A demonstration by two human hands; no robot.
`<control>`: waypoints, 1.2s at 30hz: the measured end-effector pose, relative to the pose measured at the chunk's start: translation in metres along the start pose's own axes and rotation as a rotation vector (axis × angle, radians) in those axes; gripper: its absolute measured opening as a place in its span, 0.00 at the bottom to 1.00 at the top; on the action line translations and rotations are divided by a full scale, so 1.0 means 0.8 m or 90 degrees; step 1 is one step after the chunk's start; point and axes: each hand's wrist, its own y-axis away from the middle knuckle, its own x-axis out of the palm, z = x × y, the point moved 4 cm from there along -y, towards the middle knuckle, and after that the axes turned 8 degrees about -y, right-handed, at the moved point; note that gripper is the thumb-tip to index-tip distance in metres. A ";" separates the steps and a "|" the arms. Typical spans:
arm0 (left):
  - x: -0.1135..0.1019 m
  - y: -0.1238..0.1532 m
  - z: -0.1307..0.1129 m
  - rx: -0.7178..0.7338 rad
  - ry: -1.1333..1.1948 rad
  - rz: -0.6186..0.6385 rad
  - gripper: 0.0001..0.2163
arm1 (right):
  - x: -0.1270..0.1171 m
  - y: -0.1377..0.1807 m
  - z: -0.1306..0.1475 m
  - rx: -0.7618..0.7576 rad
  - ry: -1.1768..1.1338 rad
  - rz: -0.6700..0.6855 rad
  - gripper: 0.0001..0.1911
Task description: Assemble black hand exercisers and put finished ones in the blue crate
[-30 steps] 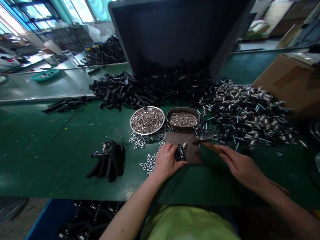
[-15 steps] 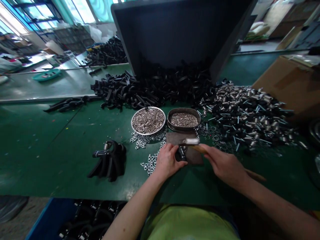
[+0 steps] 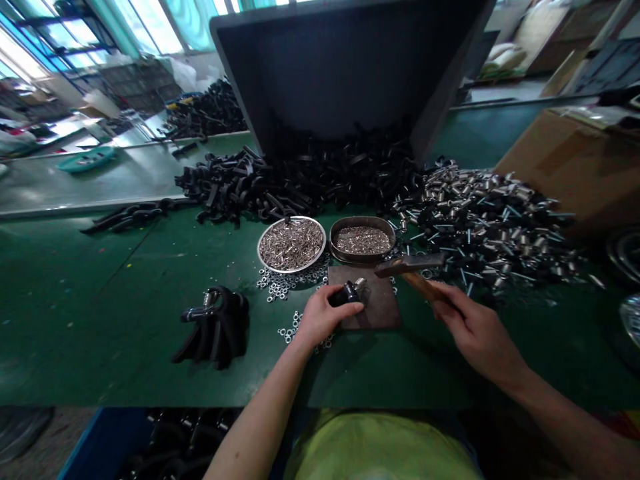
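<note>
blk part w/ spring, tilted; wood-hndl hammer aloft

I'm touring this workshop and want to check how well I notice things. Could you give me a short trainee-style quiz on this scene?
1. Multiple choice: who has the hammer? (a) the left hand (b) the right hand (c) neither hand

2. True or false: the left hand is holding nothing.

3. Fill the gap: as seen in the picture, the bright-rimmed dish stands to the ____ of the dark-walled tin.

Key:
1. b. The fingers of the right hand are wrapped around its wooden handle.
2. False. It grips a black part.
3. left
</note>
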 end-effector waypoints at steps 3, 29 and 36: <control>-0.004 -0.003 0.008 -0.139 0.295 0.075 0.19 | 0.004 0.005 -0.013 0.040 -0.010 0.002 0.18; 0.024 0.028 -0.012 0.208 -0.516 -0.022 0.26 | 0.044 0.003 -0.022 0.016 -0.014 0.050 0.17; 0.002 0.024 0.000 0.046 -0.150 -0.058 0.25 | 0.039 0.015 -0.039 -0.035 0.119 -0.010 0.17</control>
